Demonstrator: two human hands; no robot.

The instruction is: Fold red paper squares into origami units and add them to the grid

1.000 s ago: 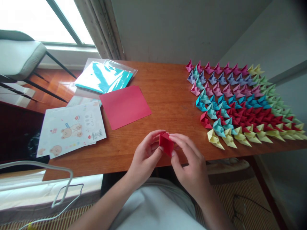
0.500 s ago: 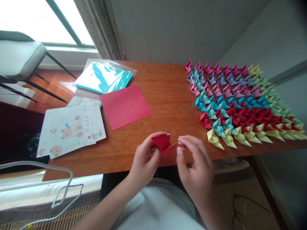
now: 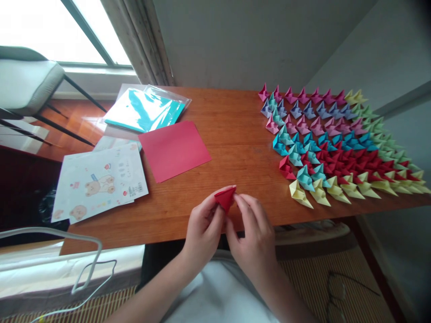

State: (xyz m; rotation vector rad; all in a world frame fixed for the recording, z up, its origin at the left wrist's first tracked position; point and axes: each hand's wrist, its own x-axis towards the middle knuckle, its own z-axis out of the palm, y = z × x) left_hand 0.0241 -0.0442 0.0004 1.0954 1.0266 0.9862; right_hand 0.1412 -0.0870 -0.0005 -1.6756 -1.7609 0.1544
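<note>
A small piece of folded red paper [image 3: 225,200] is held up above the table's near edge. My left hand [image 3: 204,224] pinches it from the left, thumb in front and fingers behind. From the right, my right hand [image 3: 252,226] closes its fingertips on the paper's right edge. Fingers cover the paper's lower part. Beyond my hands, to the left, lie flat red sheets [image 3: 175,150]. Rows of folded paper figures [image 3: 336,161] in several colours, red among them, stand at the right.
On the wooden table [image 3: 232,130], a plastic-wrapped turquoise paper pack [image 3: 144,110] lies at the back left. White bear-print sheets [image 3: 104,179] reach over the left edge. A chair [image 3: 30,80] stands beyond. A white cable [image 3: 97,251] hangs at the lower left.
My right hand has moved left to the folded red paper and now touches its right side. The red flap that stuck out to the right no longer shows. My left hand keeps its hold.
</note>
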